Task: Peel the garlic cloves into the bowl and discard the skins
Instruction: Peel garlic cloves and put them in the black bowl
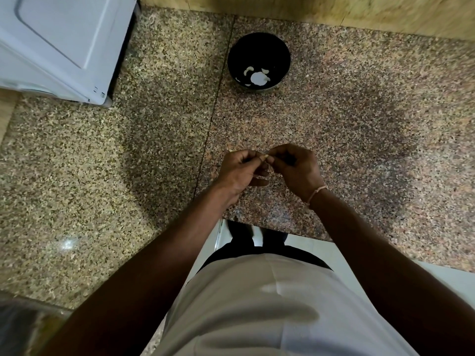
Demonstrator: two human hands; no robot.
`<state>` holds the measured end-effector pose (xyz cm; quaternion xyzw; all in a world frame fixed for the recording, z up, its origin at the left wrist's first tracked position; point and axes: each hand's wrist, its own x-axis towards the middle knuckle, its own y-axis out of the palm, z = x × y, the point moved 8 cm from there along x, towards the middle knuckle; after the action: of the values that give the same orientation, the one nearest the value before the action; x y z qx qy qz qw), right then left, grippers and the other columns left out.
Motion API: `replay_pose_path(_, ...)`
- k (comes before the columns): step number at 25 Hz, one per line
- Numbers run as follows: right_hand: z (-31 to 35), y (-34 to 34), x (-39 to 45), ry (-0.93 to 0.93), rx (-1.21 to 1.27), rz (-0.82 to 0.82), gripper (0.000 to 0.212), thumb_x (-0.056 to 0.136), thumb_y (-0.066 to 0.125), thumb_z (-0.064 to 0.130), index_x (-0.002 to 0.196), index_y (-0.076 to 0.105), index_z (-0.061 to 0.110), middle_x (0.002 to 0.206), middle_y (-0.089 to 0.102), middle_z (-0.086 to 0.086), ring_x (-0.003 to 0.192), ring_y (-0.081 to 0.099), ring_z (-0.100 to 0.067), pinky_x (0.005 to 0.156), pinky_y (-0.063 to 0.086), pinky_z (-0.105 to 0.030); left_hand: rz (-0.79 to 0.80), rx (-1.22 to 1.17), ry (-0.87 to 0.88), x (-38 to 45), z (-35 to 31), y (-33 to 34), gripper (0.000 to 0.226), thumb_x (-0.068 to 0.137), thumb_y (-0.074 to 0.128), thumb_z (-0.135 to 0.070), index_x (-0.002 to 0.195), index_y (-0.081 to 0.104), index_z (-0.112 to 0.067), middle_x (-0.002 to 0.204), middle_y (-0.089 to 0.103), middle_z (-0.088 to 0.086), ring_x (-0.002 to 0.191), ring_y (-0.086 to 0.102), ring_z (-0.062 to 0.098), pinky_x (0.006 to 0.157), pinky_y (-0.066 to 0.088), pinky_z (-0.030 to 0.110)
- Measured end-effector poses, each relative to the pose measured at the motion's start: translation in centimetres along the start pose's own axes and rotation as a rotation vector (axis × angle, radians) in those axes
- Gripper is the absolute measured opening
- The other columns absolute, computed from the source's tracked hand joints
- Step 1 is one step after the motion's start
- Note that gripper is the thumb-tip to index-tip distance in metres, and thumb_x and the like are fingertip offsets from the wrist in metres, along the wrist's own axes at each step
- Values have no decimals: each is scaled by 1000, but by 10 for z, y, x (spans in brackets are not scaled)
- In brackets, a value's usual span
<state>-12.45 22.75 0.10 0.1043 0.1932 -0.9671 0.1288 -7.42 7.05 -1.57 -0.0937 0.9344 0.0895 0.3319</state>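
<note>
A dark round bowl (259,44) stands on the speckled granite counter (359,111) at the back centre, with several pale peeled garlic cloves (257,77) lying in its bottom. Both hands meet above the counter, well in front of the bowl. My left hand (240,173) and my right hand (295,168) pinch a small garlic clove (264,158) between their fingertips; the fingers hide most of it. A pale scrap, perhaps skin (232,151), peeks out behind my left knuckles.
A white appliance (61,42) stands on the counter at the back left. A wooden wall panel (334,11) runs along the back. The counter's front edge (270,233) is just below my wrists, with white floor and my feet beneath.
</note>
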Motion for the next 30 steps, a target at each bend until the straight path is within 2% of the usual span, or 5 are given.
replay_pose_path(5, 1, 1, -1, -4, 24, -2, 19, 92, 77, 13, 110, 77, 16, 90, 78, 2, 79, 74, -13, 77, 64, -47, 25, 24, -2, 2, -1, 2, 12, 102, 67, -11, 106, 71, -1, 89, 73, 9, 75, 71, 17, 59, 65, 36)
replay_pose_path(14, -11, -3, 2, 101, 179, -80, 12, 95, 73, 11, 106, 77, 12, 88, 78, -4, 75, 73, -20, 75, 64, -47, 13, -18, -6, 9, 0, -2, 20, 100, 71, -16, 111, 71, 1, 92, 74, 9, 76, 73, 18, 56, 62, 34)
replay_pose_path(19, -24, -9, 1, 200, 167, -173, 11, 95, 72, 11, 99, 76, 21, 84, 78, 2, 72, 71, -14, 70, 62, -45, -34, 21, -32, 18, 8, -6, 10, 99, 73, -16, 102, 73, -7, 87, 75, 6, 77, 74, 19, 58, 64, 37)
replay_pose_path(24, -28, -8, 1, 216, 171, -159, 11, 92, 76, 11, 101, 77, 18, 88, 79, -6, 86, 75, -36, 79, 62, -58, -92, 153, -4, 29, 14, -3, 5, 98, 72, -12, 93, 71, -11, 84, 73, 7, 67, 73, 17, 56, 63, 38)
replay_pose_path(30, -24, -5, 1, 174, 65, -154, 13, 91, 77, 15, 102, 78, 22, 82, 78, 5, 75, 74, -19, 72, 63, -47, -114, 298, 106, 35, 7, 0, 10, 96, 72, -10, 94, 76, -18, 74, 74, -1, 58, 71, 17, 52, 63, 50)
